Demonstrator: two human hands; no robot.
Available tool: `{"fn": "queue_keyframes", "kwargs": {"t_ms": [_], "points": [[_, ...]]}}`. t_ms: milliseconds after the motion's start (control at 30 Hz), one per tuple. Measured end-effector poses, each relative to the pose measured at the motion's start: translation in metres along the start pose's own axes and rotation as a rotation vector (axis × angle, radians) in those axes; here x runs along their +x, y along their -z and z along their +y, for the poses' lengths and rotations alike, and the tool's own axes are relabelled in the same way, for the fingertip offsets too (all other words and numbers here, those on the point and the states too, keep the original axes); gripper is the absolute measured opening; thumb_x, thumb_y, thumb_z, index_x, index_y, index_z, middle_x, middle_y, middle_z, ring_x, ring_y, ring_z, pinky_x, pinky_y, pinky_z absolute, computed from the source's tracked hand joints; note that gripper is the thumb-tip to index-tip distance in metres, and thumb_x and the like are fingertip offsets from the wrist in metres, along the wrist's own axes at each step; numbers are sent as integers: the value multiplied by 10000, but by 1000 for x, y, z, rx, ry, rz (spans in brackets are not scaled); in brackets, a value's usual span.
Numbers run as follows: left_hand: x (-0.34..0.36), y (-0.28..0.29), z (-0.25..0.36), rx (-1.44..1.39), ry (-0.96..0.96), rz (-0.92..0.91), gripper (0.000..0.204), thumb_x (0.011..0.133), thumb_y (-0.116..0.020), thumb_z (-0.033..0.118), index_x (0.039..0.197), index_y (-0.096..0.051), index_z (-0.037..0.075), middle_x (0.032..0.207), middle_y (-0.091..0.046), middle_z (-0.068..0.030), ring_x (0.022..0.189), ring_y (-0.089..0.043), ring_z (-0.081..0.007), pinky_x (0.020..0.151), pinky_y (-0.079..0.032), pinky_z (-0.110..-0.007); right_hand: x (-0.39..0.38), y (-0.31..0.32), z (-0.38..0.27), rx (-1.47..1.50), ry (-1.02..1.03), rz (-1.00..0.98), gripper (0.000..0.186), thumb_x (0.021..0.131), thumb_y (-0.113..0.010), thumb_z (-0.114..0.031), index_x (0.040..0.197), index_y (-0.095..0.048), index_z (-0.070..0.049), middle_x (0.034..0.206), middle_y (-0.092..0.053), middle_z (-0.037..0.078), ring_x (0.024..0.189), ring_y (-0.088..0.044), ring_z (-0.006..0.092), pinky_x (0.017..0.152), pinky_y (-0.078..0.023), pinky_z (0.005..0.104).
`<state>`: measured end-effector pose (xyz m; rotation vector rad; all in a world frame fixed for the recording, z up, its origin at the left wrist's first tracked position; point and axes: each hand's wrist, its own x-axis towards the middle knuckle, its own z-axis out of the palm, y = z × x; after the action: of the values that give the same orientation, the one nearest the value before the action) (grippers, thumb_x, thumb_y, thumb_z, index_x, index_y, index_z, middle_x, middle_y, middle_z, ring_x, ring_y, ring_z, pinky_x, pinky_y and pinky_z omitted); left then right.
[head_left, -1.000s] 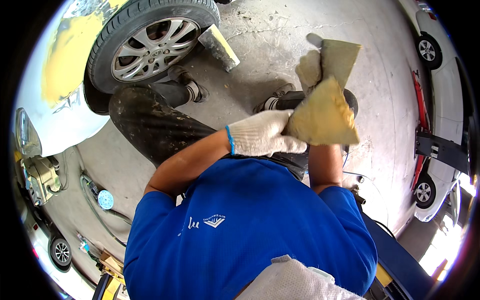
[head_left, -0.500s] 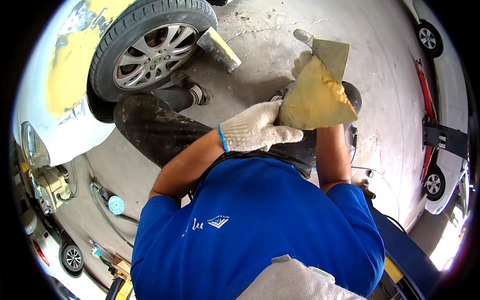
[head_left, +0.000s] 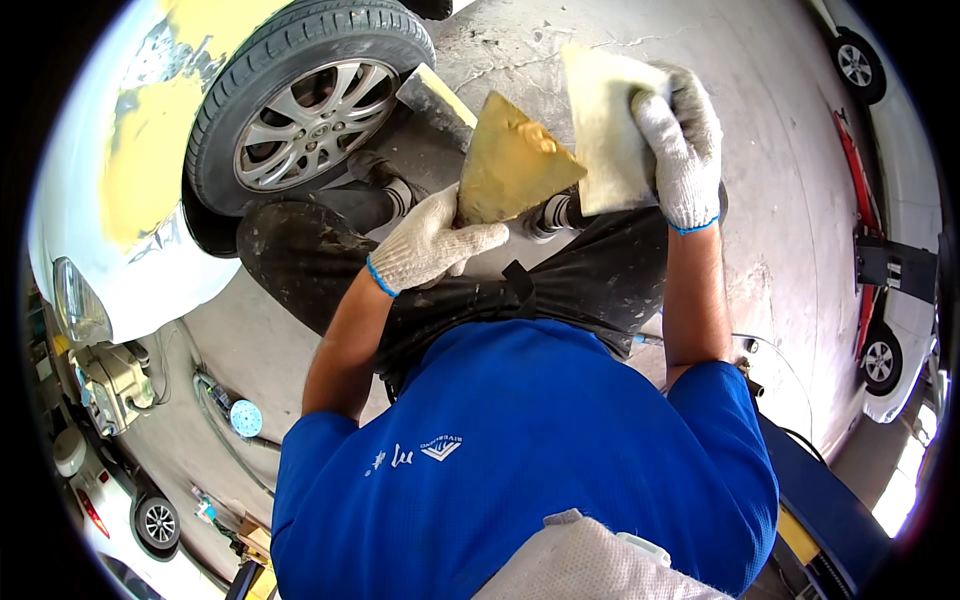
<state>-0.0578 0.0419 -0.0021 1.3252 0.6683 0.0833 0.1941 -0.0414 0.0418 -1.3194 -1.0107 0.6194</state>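
Garage floor (head_left: 775, 110) below, and the left hand (head_left: 430, 242) has its grip clamped on a paste-smeared spreader (head_left: 500, 170), right hand (head_left: 688, 150) grasping a paler blade (head_left: 602, 140) just beside it! Tilt too sharply and that yellow paste (head_left: 540, 138) could drop.

Two flat spreading plates are held in the air, one in each gloved hand. The yellow-brown plate (head_left: 505, 170), in the left hand (head_left: 430, 240), tapers toward the glove; its broad edge faces up and right, with a lumpy ridge of orange-yellow paste (head_left: 540, 137) near it. The pale yellow plate (head_left: 603, 130), in the right hand (head_left: 685, 150), is roughly rectangular, standing tall in view, slightly blurred, grayish toward the glove. Their nearest edges meet in view; whether they touch is unclear.
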Motion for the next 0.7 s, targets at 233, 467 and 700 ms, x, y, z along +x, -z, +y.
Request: {"fn": "queue_keyframes", "kwargs": {"t_ms": [233, 467, 700], "points": [[6, 4, 5, -188, -116, 113, 238, 929, -670, 196, 1041, -544, 28, 721, -518, 1, 483, -452, -68, 437, -369, -231, -2, -14, -10, -254, 106, 26, 186, 949, -653, -130, 1084, -643, -1, 899, -632, 9, 833, -553, 82, 781, -487, 252], [6, -9, -13, 111, -170, 269, 294, 906, -708, 202, 1098, -596, 9, 751, -578, 10, 520, -465, -57, 485, -404, -234, -2, -19, -14, -594, 320, -212, 202, 909, -669, -105, 1102, -677, -45, 996, -710, 151, 884, -708, 289, 792, -550, 341], [12, -3, -4, -305, -92, 387, 278, 936, -649, 305, 831, -552, 66, 602, -475, 36, 468, -436, -73, 447, -357, -259, -1, -17, -11, -421, 319, -611, 194, 891, -677, -102, 1078, -692, -50, 926, -716, 160, 822, -717, 293, 729, -562, 351]]}}
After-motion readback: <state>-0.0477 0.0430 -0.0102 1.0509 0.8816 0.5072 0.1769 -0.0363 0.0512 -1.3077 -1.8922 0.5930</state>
